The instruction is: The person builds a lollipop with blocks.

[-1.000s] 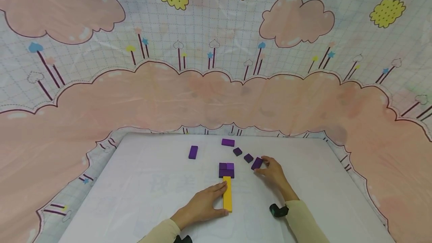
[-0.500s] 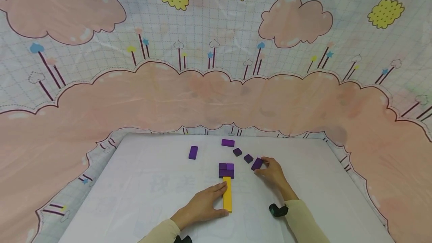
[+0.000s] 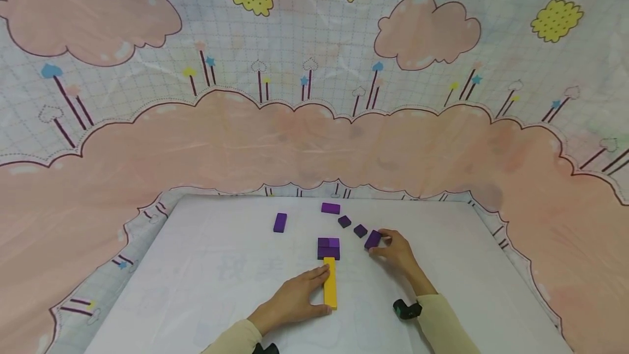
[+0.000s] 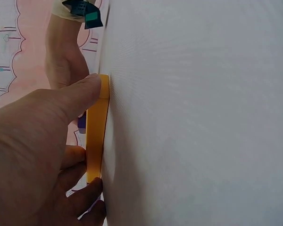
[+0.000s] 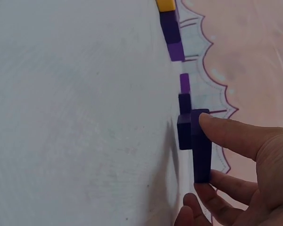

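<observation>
A long yellow block [image 3: 330, 283] lies on the white table, its far end against a group of purple blocks [image 3: 328, 248]. My left hand [image 3: 292, 296] grips the yellow block, thumb at the near end and fingers toward the far end; the left wrist view shows the thumb [image 4: 87, 92] on its end. To the right, my right hand [image 3: 398, 250] pinches a purple rectangular block [image 3: 373, 239] by its ends, between thumb and fingers. In the right wrist view this purple block [image 5: 201, 146] looks slightly raised off the table, but I cannot tell for sure.
Two small purple cubes, a nearer one [image 3: 360, 231] and a farther one [image 3: 344, 222], lie left of my right hand. Another purple block [image 3: 331, 208] lies near the back edge, and one more purple block [image 3: 280, 222] sits farther left. A cloud-patterned cloth [image 3: 295, 146] hangs behind the table.
</observation>
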Tool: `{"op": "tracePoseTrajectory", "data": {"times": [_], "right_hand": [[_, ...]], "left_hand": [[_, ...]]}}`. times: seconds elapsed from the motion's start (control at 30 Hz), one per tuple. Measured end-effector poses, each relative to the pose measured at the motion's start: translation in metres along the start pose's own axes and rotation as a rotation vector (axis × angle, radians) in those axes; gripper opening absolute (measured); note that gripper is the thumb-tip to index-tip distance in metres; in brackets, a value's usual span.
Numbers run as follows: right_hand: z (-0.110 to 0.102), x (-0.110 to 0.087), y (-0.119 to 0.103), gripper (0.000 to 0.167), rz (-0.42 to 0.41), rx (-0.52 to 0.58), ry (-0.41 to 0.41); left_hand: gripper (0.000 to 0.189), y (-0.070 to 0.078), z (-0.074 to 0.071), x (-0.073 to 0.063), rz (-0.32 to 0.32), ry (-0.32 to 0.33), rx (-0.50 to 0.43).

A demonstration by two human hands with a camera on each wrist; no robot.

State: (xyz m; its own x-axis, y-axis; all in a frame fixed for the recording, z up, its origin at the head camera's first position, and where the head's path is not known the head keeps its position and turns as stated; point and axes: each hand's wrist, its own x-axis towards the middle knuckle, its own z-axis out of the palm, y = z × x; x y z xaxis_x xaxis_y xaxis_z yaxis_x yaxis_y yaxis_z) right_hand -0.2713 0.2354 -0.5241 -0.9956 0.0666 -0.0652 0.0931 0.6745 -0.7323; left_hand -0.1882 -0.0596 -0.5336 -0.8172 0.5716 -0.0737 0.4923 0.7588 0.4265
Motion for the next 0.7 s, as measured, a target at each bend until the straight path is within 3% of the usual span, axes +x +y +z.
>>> {"op": "tracePoseTrajectory", "data": {"times": [0.7], "right_hand": [[0.011,-0.010,-0.019,0.065,-0.040,0.017,-0.006]], "left_hand": [[0.083,0.003,-0.003,-0.002,-0.013,-0.009,0.007]]}}
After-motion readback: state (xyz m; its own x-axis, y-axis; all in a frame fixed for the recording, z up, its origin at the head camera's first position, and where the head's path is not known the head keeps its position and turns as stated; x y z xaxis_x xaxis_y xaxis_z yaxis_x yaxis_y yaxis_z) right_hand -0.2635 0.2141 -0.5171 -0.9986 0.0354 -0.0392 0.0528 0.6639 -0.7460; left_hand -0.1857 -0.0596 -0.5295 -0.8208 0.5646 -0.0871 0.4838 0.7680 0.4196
